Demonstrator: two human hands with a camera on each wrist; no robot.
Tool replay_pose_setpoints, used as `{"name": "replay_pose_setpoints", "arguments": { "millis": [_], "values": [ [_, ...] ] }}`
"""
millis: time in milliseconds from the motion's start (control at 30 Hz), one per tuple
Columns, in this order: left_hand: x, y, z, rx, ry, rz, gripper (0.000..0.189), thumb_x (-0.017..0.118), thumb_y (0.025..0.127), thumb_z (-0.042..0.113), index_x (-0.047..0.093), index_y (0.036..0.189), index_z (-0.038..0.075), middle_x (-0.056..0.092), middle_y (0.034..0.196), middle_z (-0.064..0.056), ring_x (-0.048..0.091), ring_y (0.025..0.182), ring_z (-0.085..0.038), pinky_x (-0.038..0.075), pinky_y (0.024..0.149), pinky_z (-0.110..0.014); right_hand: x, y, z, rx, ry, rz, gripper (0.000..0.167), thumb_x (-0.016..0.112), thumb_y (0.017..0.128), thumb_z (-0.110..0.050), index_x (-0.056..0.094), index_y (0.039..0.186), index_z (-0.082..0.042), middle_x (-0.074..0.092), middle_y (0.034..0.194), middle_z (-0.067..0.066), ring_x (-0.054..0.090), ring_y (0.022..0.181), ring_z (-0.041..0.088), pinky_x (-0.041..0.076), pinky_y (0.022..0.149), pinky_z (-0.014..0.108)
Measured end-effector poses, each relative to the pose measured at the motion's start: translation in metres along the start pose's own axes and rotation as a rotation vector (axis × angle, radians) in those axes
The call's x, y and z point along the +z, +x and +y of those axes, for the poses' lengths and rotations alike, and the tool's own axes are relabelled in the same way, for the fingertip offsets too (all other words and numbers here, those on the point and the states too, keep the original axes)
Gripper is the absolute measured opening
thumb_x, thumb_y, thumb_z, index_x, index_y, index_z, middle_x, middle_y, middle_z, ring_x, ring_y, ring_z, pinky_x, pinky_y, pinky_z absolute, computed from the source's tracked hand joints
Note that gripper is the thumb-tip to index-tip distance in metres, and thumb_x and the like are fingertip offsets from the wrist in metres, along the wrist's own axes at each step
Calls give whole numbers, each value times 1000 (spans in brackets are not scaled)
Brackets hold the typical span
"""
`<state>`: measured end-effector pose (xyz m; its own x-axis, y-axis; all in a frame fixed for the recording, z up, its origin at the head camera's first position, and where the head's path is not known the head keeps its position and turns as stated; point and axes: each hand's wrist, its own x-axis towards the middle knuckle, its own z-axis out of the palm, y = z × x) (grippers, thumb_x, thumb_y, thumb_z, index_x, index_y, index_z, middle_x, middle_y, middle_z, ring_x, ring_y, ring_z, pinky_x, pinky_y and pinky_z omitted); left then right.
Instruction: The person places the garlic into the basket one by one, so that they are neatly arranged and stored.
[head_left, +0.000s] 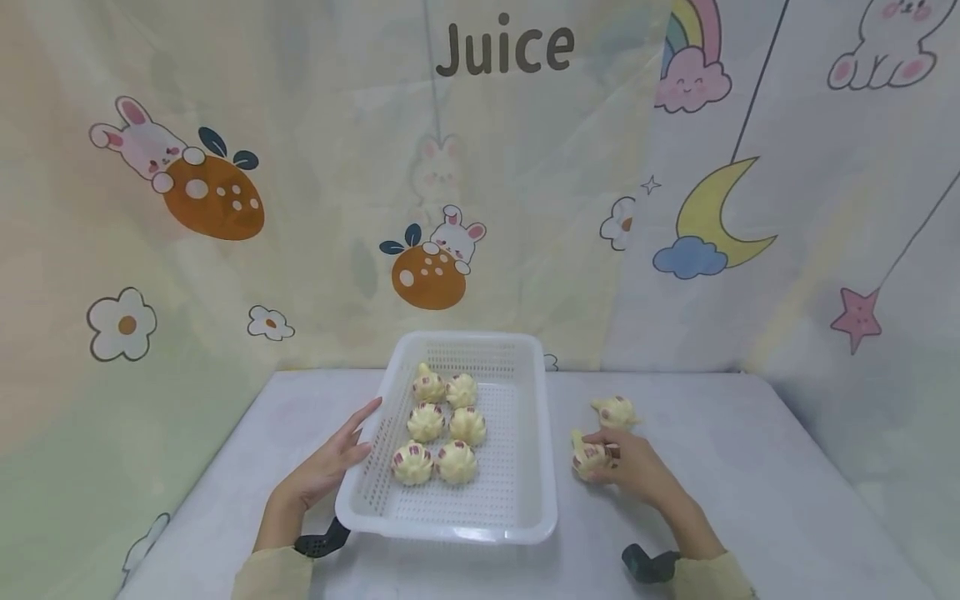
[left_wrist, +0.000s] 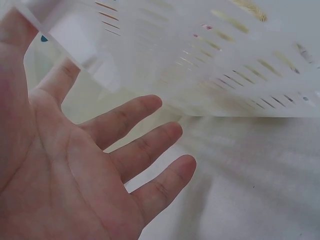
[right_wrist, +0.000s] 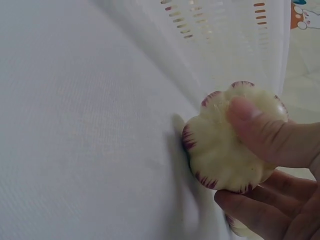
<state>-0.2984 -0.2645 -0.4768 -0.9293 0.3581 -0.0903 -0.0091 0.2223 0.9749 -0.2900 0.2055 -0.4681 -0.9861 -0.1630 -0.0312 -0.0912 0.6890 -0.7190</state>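
A white plastic basket (head_left: 525,425) with slotted walls holds several cream garlic bulbs (head_left: 426,422) with purple streaks, set in two columns on its left side. My left hand (head_left: 330,465) is at the basket's left rim, its fingers spread and fairly straight below the slotted wall (left_wrist: 200,55) in the left wrist view. To the right of the basket, my right hand (head_left: 633,465) pinches a garlic bulb (right_wrist: 225,145) between thumb and fingers, close over the table. Just behind it lies another garlic bulb (head_left: 617,410), partly hidden in the right wrist view.
A white cloth covers the table (head_left: 720,467). Behind it hangs a printed curtain (head_left: 315,167) with rabbits, a moon and the word Juice. Dark wrist-camera mounts (head_left: 649,564) show near both yellowish sleeves (head_left: 712,578).
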Motion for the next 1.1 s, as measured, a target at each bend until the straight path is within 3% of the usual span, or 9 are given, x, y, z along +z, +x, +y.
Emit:
{"name": "replay_pose_setpoints", "arguments": {
  "millis": [600,867,1100],
  "values": [
    [-1,2,-1,-9,-21,-9,70,58,93,36,16,147,48,17,159,-9,33,136,-46,42,96,-60,6,8,7,19,29,27,48,86,62,-14,65,105,-15,58,129,19,57,116,42,50,91,49],
    [0,4,0,18,-1,-50,69,55,96,34,12,148,46,15,159,-10,33,136,-46,43,97,-59,4,9,13,15,67,55,57,87,63,-23,65,114,-12,58,130,18,61,111,38,52,88,44],
    [0,1,0,-1,-19,-28,68,56,95,35,14,147,48,19,158,-10,33,136,-46,42,97,-59,-1,9,9,-25,118,79,59,85,65,-27,64,117,-8,45,142,22,61,111,36,53,88,39]
  ]
}}
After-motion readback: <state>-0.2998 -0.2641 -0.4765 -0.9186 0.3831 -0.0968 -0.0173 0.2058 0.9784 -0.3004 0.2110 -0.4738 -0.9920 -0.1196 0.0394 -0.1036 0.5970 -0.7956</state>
